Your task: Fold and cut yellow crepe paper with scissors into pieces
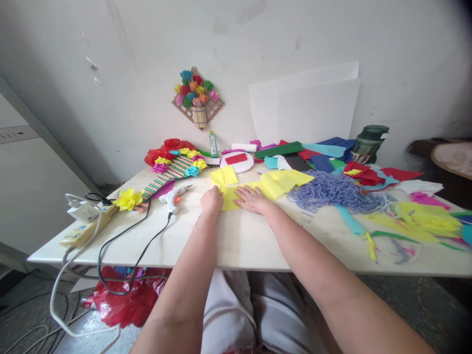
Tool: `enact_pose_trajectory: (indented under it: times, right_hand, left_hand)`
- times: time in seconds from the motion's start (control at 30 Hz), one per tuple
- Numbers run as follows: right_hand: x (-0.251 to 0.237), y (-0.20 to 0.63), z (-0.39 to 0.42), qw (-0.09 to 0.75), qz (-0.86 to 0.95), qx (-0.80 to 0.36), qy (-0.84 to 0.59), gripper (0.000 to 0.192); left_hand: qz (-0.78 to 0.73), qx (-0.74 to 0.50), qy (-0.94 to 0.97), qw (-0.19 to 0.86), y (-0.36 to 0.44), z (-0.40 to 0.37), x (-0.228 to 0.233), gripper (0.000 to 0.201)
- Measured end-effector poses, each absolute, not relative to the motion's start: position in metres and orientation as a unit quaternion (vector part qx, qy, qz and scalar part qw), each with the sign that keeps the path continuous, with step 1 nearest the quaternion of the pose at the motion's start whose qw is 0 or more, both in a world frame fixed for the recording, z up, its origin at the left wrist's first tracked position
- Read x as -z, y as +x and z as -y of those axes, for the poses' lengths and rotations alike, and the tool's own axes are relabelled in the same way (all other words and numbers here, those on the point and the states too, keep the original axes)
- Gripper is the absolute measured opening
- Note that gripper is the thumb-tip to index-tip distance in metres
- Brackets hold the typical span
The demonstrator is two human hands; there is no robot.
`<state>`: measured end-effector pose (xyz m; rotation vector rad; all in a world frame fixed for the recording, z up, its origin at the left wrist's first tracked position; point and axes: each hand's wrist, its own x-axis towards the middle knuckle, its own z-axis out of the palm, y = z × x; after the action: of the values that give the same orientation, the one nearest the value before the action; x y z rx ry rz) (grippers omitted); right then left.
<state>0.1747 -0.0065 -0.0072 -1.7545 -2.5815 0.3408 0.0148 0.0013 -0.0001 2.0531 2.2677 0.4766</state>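
A sheet of yellow crepe paper (pixel 230 199) lies on the table in front of me. My left hand (pixel 212 200) is closed at its left edge, fingers curled onto the paper. Flat on the right part of the sheet rests my right hand (pixel 252 199), with its fingers spread. Behind my hands is a smaller yellow piece (pixel 224 175), and a longer yellow strip (pixel 283 182) stretches to the right. A white glue gun (pixel 173 199) lies left of my left hand, its cord running over the table's front edge.
Blue-purple yarn (pixel 332 191) is heaped at the right, near yellow scraps (pixel 427 219). A round white disc (pixel 237 161) with a red piece, a glue bottle (pixel 213 144) and a dark jar (pixel 369 144) stand behind. A flower-trimmed woven piece (pixel 173 172) and power strip (pixel 90 226) occupy the left.
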Motion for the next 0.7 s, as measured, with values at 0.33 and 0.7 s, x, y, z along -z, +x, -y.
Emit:
enact_pose_trajectory:
  times: [0.33, 0.7]
  right_hand:
    - [0.0074, 0.1815, 0.0028, -0.013, 0.817, -0.109, -0.566, 0.058]
    - [0.0104, 0.1757, 0.0026, -0.005, 0.817, -0.094, -0.569, 0.059]
  left_hand:
    - [-0.732, -0.146, 0.665, 0.031, 0.0133, -0.0011, -0.0012, 0.024]
    - [-0.739, -0.153, 0.655, 0.033, 0.0066, -0.0007, -0.0031, 0.024]
